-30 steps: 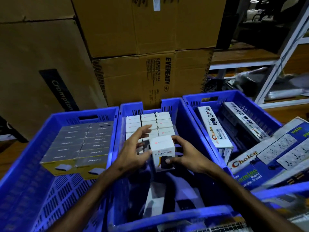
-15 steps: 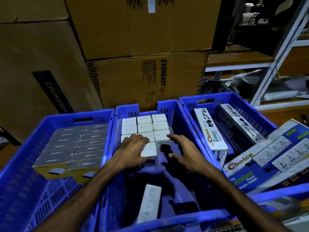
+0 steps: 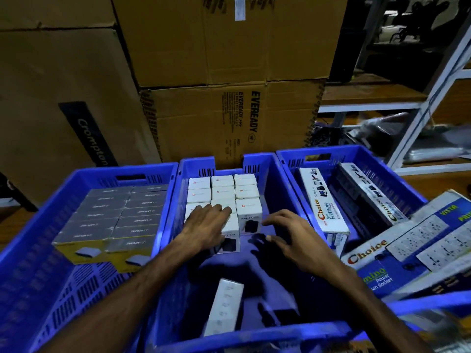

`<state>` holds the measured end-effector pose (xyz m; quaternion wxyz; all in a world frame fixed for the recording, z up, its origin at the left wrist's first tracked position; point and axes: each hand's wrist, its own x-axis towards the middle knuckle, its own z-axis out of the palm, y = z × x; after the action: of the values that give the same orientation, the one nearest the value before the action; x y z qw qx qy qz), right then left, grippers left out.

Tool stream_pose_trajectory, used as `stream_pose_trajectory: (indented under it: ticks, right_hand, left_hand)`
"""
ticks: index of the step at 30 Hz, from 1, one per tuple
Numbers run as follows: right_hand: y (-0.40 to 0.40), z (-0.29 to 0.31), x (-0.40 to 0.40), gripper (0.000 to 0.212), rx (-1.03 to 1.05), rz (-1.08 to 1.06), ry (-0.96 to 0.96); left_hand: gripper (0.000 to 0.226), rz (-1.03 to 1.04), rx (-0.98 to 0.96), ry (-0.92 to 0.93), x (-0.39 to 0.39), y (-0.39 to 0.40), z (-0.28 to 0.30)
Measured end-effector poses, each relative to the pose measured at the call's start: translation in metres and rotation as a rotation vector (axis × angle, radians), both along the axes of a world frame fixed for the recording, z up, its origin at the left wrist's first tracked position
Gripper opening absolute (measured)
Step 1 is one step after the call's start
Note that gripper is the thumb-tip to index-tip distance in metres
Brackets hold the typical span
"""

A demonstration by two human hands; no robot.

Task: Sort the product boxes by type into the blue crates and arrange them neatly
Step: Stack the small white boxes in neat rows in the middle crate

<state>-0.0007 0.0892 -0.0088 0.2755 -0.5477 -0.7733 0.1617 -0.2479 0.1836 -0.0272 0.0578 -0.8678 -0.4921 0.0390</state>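
The left hand (image 3: 206,225) is lying flat, fingers nearly straight, on top of the small white boxes (image 3: 223,192) in the middle crate (image 3: 283,194); it is pressing on them and gripping nothing. The right hand (image 3: 288,234) is hovering just beside the nearest box of the right column, fingers loosely spread and slightly bent, holding nothing.

The white boxes are standing upright in three columns against the far wall of the middle crate. One more white box (image 3: 224,309) is lying on its side near the front wall, well apart from the block.

Judged step: squaring up the front row. To do it well:
- Keep the left palm flat so that the tops are sitting level.
- Push the front faces back with straight right fingers until the boxes are touching with no gaps.
- Avoid tilting the front box, which looks light and likely to tip.
- Then stand the loose box upright in the next free place.

In the left crate (image 3: 33,250), the grey-topped boxes (image 3: 112,215) are sitting in neat rows. In the right crate (image 3: 377,159), the long socket boxes (image 3: 321,200) are leaning at angles, not yet tidied. Brown cartons (image 3: 229,123) are standing behind the crates.
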Motion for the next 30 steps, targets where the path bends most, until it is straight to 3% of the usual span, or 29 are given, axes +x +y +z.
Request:
stream_pose_trajectory:
  ticks: [5, 9, 11, 17, 19, 22, 26, 30]
  right_hand:
    - [-0.006, 0.006, 0.018, 0.025, 0.039, -0.025, -0.053]
    - [-0.013, 0.006, 0.027, 0.02, 0.074, -0.036, -0.014]
    - [-0.017, 0.004, 0.029, 0.019, 0.076, -0.045, 0.006]
    - [-0.019, -0.001, 0.031, 0.018, 0.105, -0.052, 0.051]
    - [-0.019, -0.002, 0.031, 0.015, 0.108, -0.055, 0.079]
    - [-0.019, -0.003, 0.033, 0.013, 0.111, -0.056, 0.098]
    - [-0.02, -0.002, 0.031, 0.013, 0.112, -0.055, 0.109]
    - [-0.023, 0.003, 0.029, 0.013, 0.098, -0.062, 0.145]
  left_hand:
    - [0.051, -0.015, 0.034, -0.004, -0.005, -0.014, 0.006]
    - [0.045, 0.011, -0.025, -0.203, 0.009, -0.056, 0.01]
    - [0.056, 0.044, -0.089, -0.201, 0.014, -0.082, 0.002]
    - [0.106, 0.239, -0.386, 0.076, 0.018, -0.109, -0.022]
    - [0.102, 0.261, -0.454, 0.128, 0.019, -0.111, -0.024]
    - [0.076, 0.281, -0.526, 0.093, 0.024, -0.112, -0.019]
    - [0.063, 0.374, -0.619, -0.272, 0.012, -0.099, -0.002]
    - [0.071, 0.589, -0.823, -1.06, 0.001, -0.089, 0.009]
